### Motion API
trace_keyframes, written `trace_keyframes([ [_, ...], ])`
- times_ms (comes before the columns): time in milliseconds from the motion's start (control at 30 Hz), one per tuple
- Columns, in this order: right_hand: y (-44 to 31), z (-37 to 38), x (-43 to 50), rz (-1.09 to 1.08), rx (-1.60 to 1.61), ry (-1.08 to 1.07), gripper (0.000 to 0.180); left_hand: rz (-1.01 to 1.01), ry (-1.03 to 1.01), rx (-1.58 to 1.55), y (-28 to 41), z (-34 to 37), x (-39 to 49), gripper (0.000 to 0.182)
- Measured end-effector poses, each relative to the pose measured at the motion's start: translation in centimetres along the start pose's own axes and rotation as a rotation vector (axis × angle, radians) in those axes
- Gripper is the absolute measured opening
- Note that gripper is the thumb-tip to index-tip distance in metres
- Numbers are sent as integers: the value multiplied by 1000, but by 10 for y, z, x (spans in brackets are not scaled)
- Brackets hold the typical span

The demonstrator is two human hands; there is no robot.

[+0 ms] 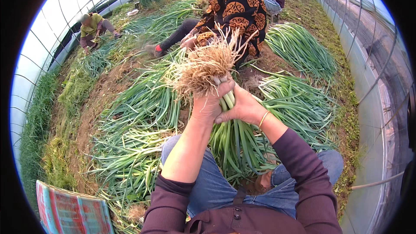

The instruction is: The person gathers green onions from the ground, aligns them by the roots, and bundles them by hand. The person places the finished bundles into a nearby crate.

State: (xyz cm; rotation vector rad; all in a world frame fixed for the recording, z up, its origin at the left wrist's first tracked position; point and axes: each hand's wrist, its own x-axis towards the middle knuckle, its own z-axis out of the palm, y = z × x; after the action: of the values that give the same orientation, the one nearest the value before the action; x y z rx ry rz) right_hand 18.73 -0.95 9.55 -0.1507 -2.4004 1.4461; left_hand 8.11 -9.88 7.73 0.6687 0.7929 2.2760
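Both my hands grip a thick bundle of green onions (228,101) in front of me. Its pale, stringy roots (203,68) point up and away, and its green leaves hang down between my knees. My left hand (208,102) is wrapped round the white stems just under the roots. Against it, slightly lower on the right, my right hand (242,105) clasps the stems, with a thin bangle at the wrist. The bundle hides parts of the fingers.
Piles of green onions lie left (130,156) and right (295,104). A person in a patterned top (240,6) sits close ahead; other people work farther back. A coloured plastic crate (73,208) stands lower left. Greenhouse film walls (367,110) flank the soil.
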Motion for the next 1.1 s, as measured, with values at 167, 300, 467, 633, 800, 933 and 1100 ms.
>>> trace_keyframes([
  [167,-1,-2,3,194,233,-86,44,-56,-86,187,4,7,-14,44],
  [300,-37,-22,2,181,303,-189,39,-205,-320,136,30,-5,-2,63],
  [467,-40,-20,15,67,173,-380,62,76,-635,115,25,-2,7,71],
  [633,63,2,-8,421,782,-481,87,-48,-352,34,38,-13,-4,49],
  [800,196,85,-74,604,831,-275,63,46,-227,112,50,-17,0,48],
  [933,295,117,-94,616,21,-548,53,-2,-170,166,43,-23,4,49],
  [1100,376,57,-67,691,-352,91,38,42,-121,249,40,-38,10,51],
])
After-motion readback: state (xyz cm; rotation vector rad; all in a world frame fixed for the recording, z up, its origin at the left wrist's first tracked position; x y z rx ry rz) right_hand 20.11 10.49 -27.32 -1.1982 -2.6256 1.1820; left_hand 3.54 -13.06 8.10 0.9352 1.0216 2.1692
